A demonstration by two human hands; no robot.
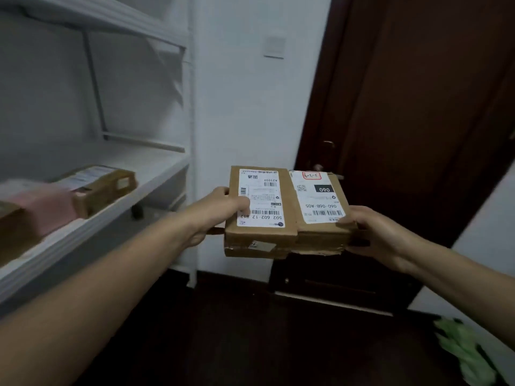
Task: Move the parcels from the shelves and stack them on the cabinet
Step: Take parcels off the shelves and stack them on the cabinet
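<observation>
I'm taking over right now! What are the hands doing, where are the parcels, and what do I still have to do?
Left hand: grips the left parcel, thumb on its label.
Right hand: grips the right parcel.
The two parcels are held side by side in the air, in front of the door.
On the shelf: a brown box, a pink parcel and a second brown box at the picture's left edge.
Done: two parcels are off the shelf.
Left: stack these two on the cabinet, which is not clearly in view, then fetch the rest.

Left parcel (260,201), right parcel (320,204), labelled cardboard, side by side, level
</observation>
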